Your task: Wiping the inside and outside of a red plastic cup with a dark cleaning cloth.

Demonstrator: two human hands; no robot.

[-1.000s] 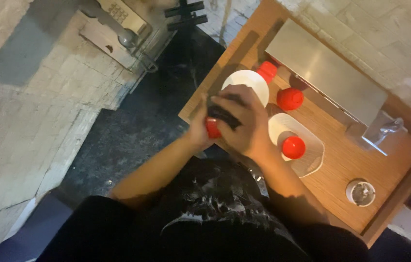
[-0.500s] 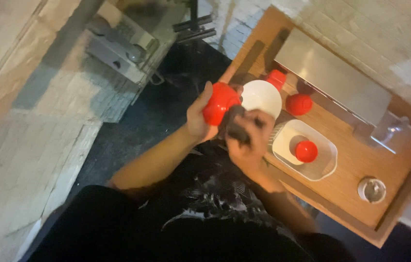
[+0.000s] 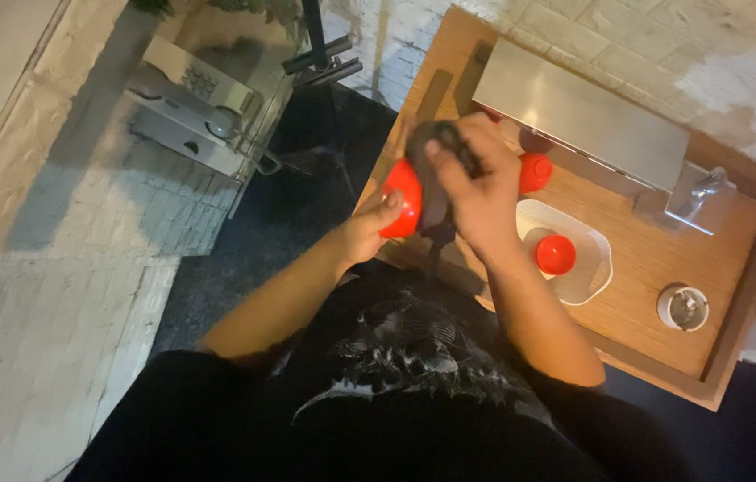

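Fingers of the left hand [image 3: 367, 234] are clasping a red bowl [image 3: 403, 198], tipped on edge, its opening facing right. Right hand [image 3: 476, 192] is pinching a dark cloth [image 3: 429, 170] against it.

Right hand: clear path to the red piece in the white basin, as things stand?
Probably yes for the path, but the right hand is full: it presses a dark cloth on the red bowl. The red piece lies uncovered in the open white basin, just beside that forearm.

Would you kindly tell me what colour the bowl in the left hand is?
Bright red bowl, seen in the head view, held by the left hand.
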